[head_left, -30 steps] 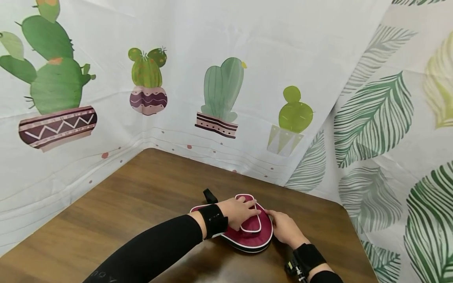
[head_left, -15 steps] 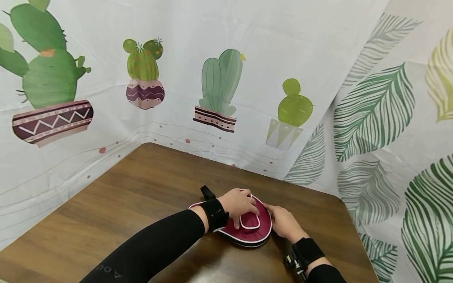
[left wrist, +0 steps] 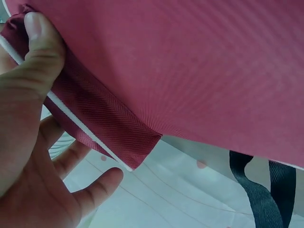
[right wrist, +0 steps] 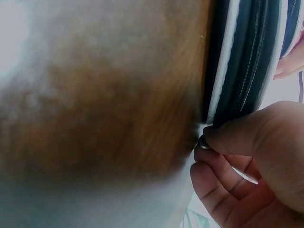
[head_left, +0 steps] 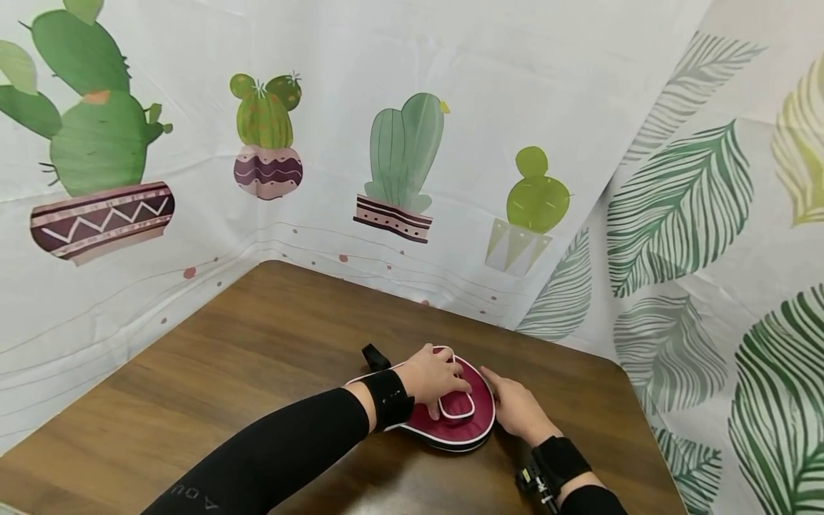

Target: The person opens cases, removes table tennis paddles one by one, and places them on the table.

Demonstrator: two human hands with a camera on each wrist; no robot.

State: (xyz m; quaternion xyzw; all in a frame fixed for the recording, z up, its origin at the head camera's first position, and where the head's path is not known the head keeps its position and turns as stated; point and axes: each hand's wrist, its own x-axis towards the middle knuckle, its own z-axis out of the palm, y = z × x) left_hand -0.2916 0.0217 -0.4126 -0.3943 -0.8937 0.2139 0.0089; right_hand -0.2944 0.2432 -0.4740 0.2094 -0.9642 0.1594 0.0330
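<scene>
A burgundy paddle-shaped zip case (head_left: 453,431) with white piping lies on the table. My left hand (head_left: 431,375) is on top of it. In the left wrist view, the thumb and fingers pinch the raised pocket (left wrist: 97,114) on the case's face, with the other fingers spread beyond it. At the case's right edge, my right hand (head_left: 520,409) pinches a small metal zipper pull (right wrist: 204,143) between thumb and forefinger. The dark side band with its zipper (right wrist: 251,61) shows above that hand in the right wrist view. My left wrist and forearm hide the narrow end.
A black strap loop (head_left: 375,357) sticks out beyond the case's narrow end. The brown wooden table (head_left: 257,343) meets a white cloth backdrop (head_left: 335,143) printed with cacti and leaves along its back and sides.
My left hand's fingers have bent from spread flat over the pocket to gripping it. The right hand stays at the case's right edge. The head view has shifted slightly.
</scene>
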